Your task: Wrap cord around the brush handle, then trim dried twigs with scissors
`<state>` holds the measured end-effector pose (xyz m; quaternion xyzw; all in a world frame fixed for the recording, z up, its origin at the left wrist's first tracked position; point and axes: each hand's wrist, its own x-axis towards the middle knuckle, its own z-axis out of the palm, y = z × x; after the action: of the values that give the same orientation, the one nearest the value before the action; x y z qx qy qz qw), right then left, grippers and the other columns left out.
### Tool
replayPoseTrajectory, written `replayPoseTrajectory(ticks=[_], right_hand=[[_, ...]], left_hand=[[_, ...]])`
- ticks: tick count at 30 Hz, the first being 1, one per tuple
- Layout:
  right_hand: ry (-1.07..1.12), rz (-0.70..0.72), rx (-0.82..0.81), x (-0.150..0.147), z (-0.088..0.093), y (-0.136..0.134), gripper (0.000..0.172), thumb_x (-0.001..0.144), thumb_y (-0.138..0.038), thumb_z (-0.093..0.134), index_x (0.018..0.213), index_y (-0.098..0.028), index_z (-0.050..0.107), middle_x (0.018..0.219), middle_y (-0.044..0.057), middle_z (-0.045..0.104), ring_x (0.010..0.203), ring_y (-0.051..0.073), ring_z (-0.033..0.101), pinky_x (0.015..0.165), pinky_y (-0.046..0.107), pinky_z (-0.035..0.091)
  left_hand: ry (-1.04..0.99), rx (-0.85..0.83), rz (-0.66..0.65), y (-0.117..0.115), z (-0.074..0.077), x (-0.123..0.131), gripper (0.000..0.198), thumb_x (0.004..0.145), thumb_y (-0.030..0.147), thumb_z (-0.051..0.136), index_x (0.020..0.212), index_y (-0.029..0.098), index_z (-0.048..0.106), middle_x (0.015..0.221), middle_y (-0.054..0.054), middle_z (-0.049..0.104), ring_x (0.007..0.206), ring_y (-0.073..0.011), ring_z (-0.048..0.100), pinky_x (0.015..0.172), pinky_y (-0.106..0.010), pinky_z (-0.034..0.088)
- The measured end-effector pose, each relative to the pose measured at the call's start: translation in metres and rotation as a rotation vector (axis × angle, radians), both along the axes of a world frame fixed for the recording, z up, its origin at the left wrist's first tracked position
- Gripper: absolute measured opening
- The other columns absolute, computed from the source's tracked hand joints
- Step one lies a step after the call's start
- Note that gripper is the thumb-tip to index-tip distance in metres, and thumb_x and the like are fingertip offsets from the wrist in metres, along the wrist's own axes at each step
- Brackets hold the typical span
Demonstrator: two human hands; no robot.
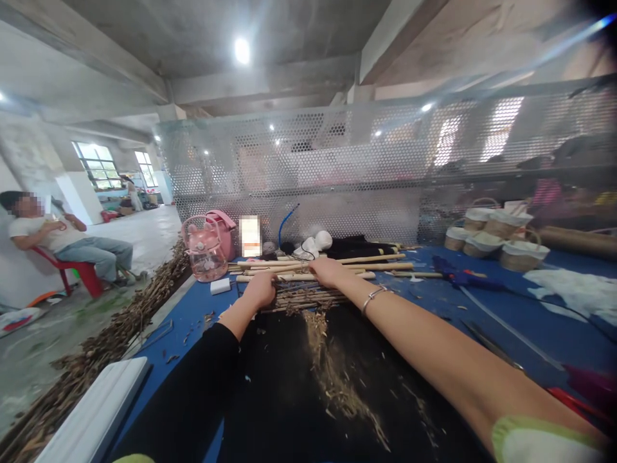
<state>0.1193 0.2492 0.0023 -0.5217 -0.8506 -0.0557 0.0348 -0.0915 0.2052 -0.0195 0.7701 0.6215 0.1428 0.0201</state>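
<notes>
Both my arms reach forward over a black cloth (289,386) on a blue table (530,321). My left hand (260,289) is curled into a fist around a bundle of thin brown sticks (308,297). My right hand (328,270) presses down with closed fingers on the same bundle, next to several pale bamboo rods (337,262) lying crosswise. A silver bangle (373,297) circles my right wrist. Dry plant scraps (332,373) trail across the black cloth.
A pink transparent jug (206,252) and pink bag (225,230) stand behind the rods. Woven baskets (501,241) sit at the right rear, a blue glue gun (457,276) beside them. Perforated screen (385,173) backs the table. Sticks pile (120,328) on the floor left; a person sits on a red chair (81,270).
</notes>
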Motion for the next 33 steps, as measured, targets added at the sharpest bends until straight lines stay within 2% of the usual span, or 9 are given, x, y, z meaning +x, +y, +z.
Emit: replayPoseTrajectory(ticks=[4, 9, 15, 18, 20, 23, 26, 29, 33], right_hand=[[-0.032, 0.036, -0.030, 0.000, 0.000, 0.001, 0.018, 0.072, -0.021, 0.058, 0.089, -0.019, 0.064, 0.095, 0.011, 0.065, 0.088, 0.022, 0.059, 0.071, 0.026, 0.041], [-0.040, 0.127, -0.175, 0.006, 0.006, 0.001, 0.015, 0.068, -0.020, 0.062, 0.083, -0.018, 0.064, 0.085, 0.005, 0.065, 0.079, 0.019, 0.058, 0.063, 0.023, 0.039], [0.145, 0.117, -0.040, 0.016, 0.011, 0.010, 0.023, 0.080, -0.016, 0.049, 0.100, -0.015, 0.061, 0.104, 0.010, 0.062, 0.094, 0.020, 0.055, 0.077, 0.023, 0.037], [0.211, 0.114, -0.030, 0.023, 0.013, 0.016, 0.025, 0.081, -0.015, 0.046, 0.102, -0.014, 0.060, 0.106, 0.010, 0.062, 0.096, 0.019, 0.055, 0.080, 0.023, 0.037], [0.250, 0.116, -0.029, 0.028, 0.015, 0.018, 0.025, 0.082, -0.015, 0.046, 0.102, -0.014, 0.060, 0.106, 0.008, 0.063, 0.096, 0.018, 0.054, 0.080, 0.022, 0.037], [0.282, 0.102, -0.048, 0.036, 0.018, 0.018, 0.025, 0.082, -0.016, 0.045, 0.101, -0.016, 0.061, 0.103, 0.006, 0.064, 0.092, 0.017, 0.055, 0.077, 0.020, 0.038], [0.266, 0.081, -0.081, 0.044, 0.022, 0.016, 0.024, 0.081, -0.017, 0.046, 0.098, -0.016, 0.062, 0.100, 0.006, 0.065, 0.088, 0.016, 0.056, 0.073, 0.019, 0.038], [0.253, 0.055, -0.090, 0.051, 0.027, 0.012, 0.023, 0.080, -0.017, 0.046, 0.096, -0.014, 0.063, 0.096, 0.006, 0.065, 0.083, 0.016, 0.056, 0.068, 0.019, 0.037], [0.240, 0.057, -0.071, 0.060, 0.030, 0.011, 0.022, 0.078, -0.016, 0.047, 0.093, -0.015, 0.063, 0.093, 0.006, 0.065, 0.079, 0.015, 0.055, 0.065, 0.020, 0.035]], left_hand=[[-0.063, 0.027, 0.050, 0.001, -0.002, -0.004, 0.036, 0.070, 0.009, 0.046, 0.101, 0.016, 0.063, 0.103, -0.009, 0.064, 0.098, -0.0200, 0.057, 0.088, -0.029, 0.042], [-0.040, 0.011, 0.093, -0.005, 0.002, -0.005, 0.029, 0.070, 0.012, 0.047, 0.093, 0.016, 0.065, 0.103, -0.010, 0.062, 0.098, -0.0216, 0.056, 0.088, -0.030, 0.041], [-0.119, 0.165, 0.150, -0.008, 0.012, -0.003, 0.031, 0.078, 0.011, 0.038, 0.097, 0.018, 0.062, 0.099, -0.008, 0.064, 0.096, -0.0196, 0.057, 0.086, -0.029, 0.041], [-0.100, 0.107, 0.106, -0.009, 0.010, 0.002, 0.030, 0.081, 0.017, 0.038, 0.100, 0.016, 0.061, 0.104, -0.009, 0.063, 0.100, -0.0197, 0.056, 0.089, -0.029, 0.039], [-0.073, 0.050, -0.008, -0.010, 0.006, 0.007, 0.029, 0.083, 0.024, 0.040, 0.098, 0.015, 0.063, 0.107, -0.010, 0.062, 0.101, -0.0200, 0.055, 0.090, -0.028, 0.039], [-0.063, -0.016, -0.152, -0.010, 0.004, 0.012, 0.038, 0.087, 0.033, 0.033, 0.085, 0.016, 0.067, 0.097, -0.009, 0.066, 0.093, -0.0192, 0.059, 0.086, -0.027, 0.041], [-0.032, 0.014, -0.047, -0.005, 0.010, 0.016, 0.039, 0.087, 0.028, 0.030, 0.088, 0.015, 0.067, 0.093, -0.010, 0.068, 0.090, -0.0200, 0.060, 0.082, -0.029, 0.043], [0.133, -0.068, 0.094, 0.004, 0.019, 0.025, 0.034, 0.082, 0.025, 0.039, 0.095, 0.009, 0.066, 0.101, -0.017, 0.066, 0.095, -0.0257, 0.060, 0.083, -0.032, 0.043], [0.200, -0.146, 0.031, 0.015, 0.024, 0.050, 0.031, 0.077, 0.022, 0.046, 0.092, 0.007, 0.068, 0.102, -0.020, 0.065, 0.095, -0.0282, 0.061, 0.081, -0.032, 0.045]])
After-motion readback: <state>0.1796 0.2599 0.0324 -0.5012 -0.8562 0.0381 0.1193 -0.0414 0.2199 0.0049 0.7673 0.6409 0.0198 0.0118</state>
